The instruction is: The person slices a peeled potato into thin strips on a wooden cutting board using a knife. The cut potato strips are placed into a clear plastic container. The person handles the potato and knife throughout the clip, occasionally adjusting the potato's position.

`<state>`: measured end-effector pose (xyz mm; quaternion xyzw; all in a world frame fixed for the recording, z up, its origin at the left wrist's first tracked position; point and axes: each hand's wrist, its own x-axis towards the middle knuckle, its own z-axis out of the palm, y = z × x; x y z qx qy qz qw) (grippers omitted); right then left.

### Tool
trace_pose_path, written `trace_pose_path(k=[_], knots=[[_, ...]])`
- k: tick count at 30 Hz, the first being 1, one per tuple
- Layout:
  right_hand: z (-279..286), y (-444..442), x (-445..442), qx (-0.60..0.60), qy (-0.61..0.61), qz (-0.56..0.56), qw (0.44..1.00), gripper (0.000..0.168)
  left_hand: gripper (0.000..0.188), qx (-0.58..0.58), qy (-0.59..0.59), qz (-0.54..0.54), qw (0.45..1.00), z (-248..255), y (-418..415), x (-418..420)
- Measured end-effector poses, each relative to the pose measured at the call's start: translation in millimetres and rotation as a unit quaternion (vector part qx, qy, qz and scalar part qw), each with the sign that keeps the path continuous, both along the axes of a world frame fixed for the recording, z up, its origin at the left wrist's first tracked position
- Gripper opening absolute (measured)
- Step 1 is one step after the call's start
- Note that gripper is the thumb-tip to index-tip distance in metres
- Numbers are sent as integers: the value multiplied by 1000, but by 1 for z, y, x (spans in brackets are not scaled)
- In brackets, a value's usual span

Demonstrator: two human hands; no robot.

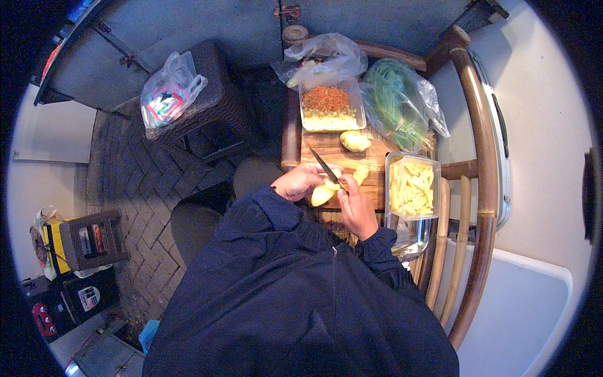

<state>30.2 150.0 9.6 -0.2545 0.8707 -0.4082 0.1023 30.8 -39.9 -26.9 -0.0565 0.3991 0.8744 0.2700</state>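
My right hand [356, 209] grips a small knife [324, 166], its dark blade pointing up and to the left. Between the two hands are peeled, cut pieces of potato [322, 194], held by the fingers of my left hand [297, 181]. The blade crosses right over these pieces; exactly where it touches them cannot be made out. Beneath the hands lies a wooden cutting board [320, 143]. On it, a whole peeled potato [355, 141] rests farther up, and another potato piece [361, 174] sits just above my right hand.
A clear container of potato sticks [412, 186] stands right, over a metal tray [411, 240]. Beyond the board are a container of shredded carrot and pale diced pieces [331, 104], and bagged green onions [400, 106]. A bamboo armrest [485, 188] bounds the right; a wicker stool [207, 94] holds a plastic bag [168, 96].
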Motion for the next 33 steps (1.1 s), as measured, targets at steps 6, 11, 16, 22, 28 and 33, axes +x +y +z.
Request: trace_pose_path(k=[6,11,16,22,28,33], knots=[[0,0,-2,-6,4,3,1000,32,44,15,-9,-18,1000,4,-2,0],[2,1,0,15,-20,-19,1000,38,45,13,41,-25,999,-6,-2,-2],[6,1,-1,19,-21,2,1000,40,44,14,23,-30,999,2,-1,0],[9,1,-1,18,-29,8,999,39,42,7,34,-27,999,1,1,-1],[3,2,-1,-17,24,15,999,40,40,7,23,-20,1000,-1,-1,1],[6,2,0,2,14,15,1000,38,42,25,13,-16,999,-6,0,1]])
